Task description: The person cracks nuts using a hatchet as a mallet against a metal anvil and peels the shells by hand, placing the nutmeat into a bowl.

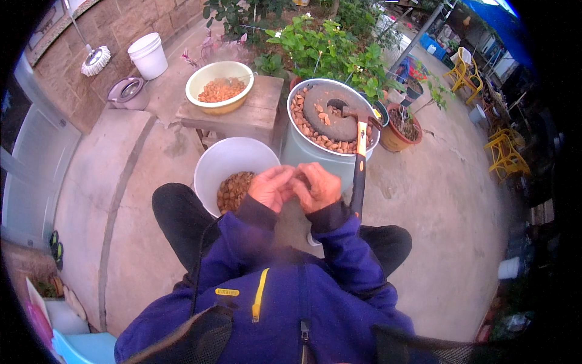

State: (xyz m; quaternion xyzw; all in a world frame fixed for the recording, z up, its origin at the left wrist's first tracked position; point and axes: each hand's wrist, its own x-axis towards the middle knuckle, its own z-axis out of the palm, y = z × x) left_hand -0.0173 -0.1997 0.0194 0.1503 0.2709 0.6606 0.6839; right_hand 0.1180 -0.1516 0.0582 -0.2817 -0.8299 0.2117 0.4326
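My left hand and my right hand meet at the fingertips in front of my chest. Whatever may be between the fingers is too small and hidden to tell. Below and left of them is a white bucket with brown shell pieces or nuts at its bottom. Beyond my right hand, a metal-rimmed container is filled with almond-like nuts or pits around a dark round stone or block with a central hollow. A hammer rests with its head on this block, its black handle pointing towards me.
A cream basin of orange-brown kernels and a spoon stands on a low wooden table. Potted plants are behind the container. A white lidded bucket and a mop are by the wall; yellow chairs stand far right.
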